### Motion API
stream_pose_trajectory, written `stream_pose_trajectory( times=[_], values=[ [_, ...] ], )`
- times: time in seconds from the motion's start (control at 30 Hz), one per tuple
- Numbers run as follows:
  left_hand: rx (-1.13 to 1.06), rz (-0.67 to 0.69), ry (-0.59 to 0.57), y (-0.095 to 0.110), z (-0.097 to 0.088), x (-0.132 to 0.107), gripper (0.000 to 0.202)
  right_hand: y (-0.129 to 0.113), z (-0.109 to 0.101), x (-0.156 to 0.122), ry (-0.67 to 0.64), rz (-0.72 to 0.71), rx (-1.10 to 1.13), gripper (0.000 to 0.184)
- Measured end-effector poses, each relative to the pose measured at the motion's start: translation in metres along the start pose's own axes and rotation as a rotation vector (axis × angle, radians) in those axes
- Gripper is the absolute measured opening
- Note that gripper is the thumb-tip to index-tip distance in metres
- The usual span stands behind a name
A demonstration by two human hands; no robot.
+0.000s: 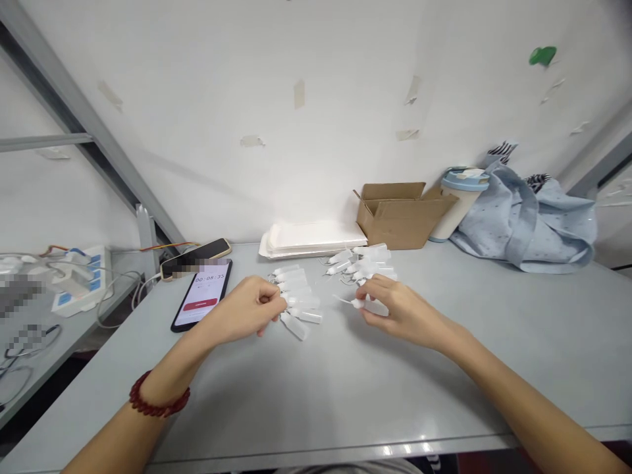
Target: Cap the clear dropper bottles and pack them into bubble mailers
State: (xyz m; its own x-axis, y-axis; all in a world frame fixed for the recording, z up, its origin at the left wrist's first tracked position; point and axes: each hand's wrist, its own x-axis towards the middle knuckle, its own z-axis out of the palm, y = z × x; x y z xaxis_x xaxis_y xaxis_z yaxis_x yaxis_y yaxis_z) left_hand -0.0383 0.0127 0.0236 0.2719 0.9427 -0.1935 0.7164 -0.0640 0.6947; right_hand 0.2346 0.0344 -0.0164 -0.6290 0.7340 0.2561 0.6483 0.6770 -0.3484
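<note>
We are looking at a work station, apparently in a small workshop. We are identifying it by the metal frame (pixel 99 128), the white wall (pixel 326 39) carrying scraps of tape (pixel 299 94), the power strip (pixel 102 270), and the grey table (pixel 306 408), where small bottles (pixel 295 326) are lying in groups near a cardboard box (pixel 402 225).

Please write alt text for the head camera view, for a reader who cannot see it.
The right hand holds a small translucent bottle with a thin tip over a table; the left hand, fingers curled, is at a cluster of similar bottles. A phone showing a timer lies at left, with white packets and an open cardboard box at the back.
</note>
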Motion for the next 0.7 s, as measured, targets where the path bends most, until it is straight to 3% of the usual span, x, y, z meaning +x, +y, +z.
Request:
stream_pose_trajectory(
  times=[0.33,0.57,0.7],
  values=[
    [-0.225,0.080,-0.145,0.010,0.028,-0.002,0.029,-0.016,0.008,-0.001,0.102,-0.194,0.111,0.009],
    [-0.274,0.142,-0.055,0.009,0.039,-0.003,0.028,-0.017,0.009,-0.003,0.112,-0.221,0.135,0.011],
    [-0.275,0.208,-0.062,0.009,0.039,-0.002,0.025,-0.019,0.009,-0.002,0.149,-0.249,0.159,0.013]
  ],
)
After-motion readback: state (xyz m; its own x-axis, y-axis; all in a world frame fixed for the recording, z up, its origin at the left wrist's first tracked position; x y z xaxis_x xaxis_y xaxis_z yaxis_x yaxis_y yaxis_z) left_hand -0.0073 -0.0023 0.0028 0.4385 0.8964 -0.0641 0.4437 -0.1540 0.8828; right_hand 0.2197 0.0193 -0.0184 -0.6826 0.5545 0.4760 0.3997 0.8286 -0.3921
